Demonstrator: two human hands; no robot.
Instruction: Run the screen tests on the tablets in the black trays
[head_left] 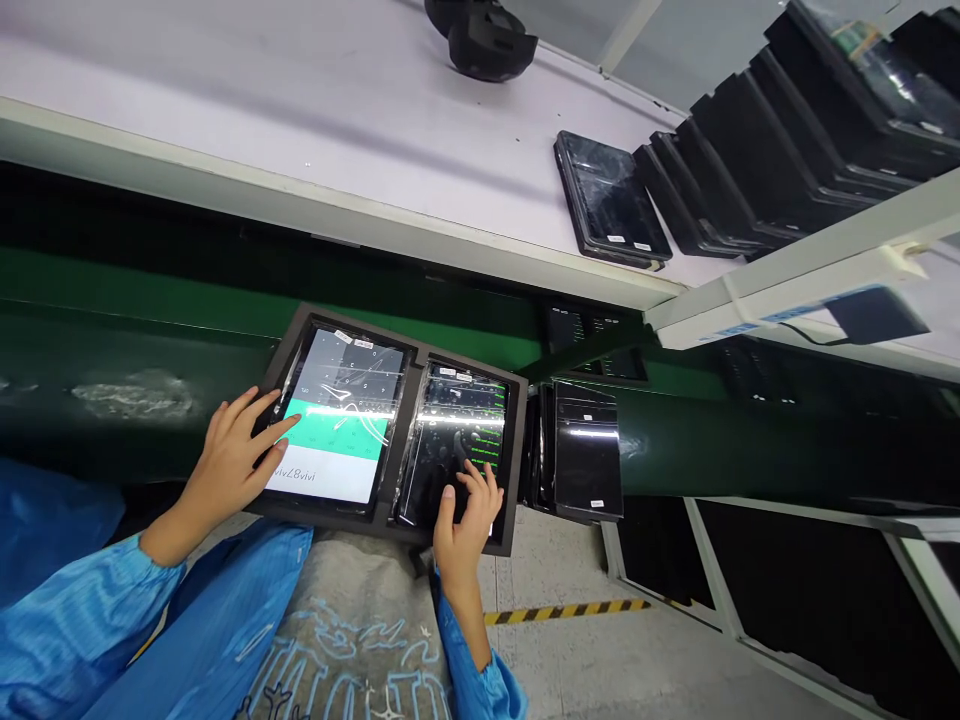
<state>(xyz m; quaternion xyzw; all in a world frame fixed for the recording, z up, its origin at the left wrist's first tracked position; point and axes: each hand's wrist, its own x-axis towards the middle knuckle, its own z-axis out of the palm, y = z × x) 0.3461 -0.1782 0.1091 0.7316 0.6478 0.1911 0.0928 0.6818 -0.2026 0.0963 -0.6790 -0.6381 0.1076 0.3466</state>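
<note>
A black two-slot tray point(412, 395) rests in front of me with a tablet in each slot. The left tablet point(337, 470) is lit, showing an upside-down calculator-like screen with a green band. My left hand point(236, 450) lies at its left edge, fingers stretched apart, the index finger over the screen. On the right tablet point(442, 430) the screen is dark with green text lines. Over its lower part is my right hand point(469, 515), fingers spread and slightly bent, the tips at or just above the glass. Both tablets carry small white labels and shiny clear film.
Against the tray's right side stands a stack of dark tablets point(589, 450). Behind runs a green conveyor belt point(187, 285) carrying another tray point(596, 340). On the white shelf point(300, 120) are more tablets point(611, 195), a leaning row of black devices point(750, 150) and a black object point(491, 45). A white post crosses at right.
</note>
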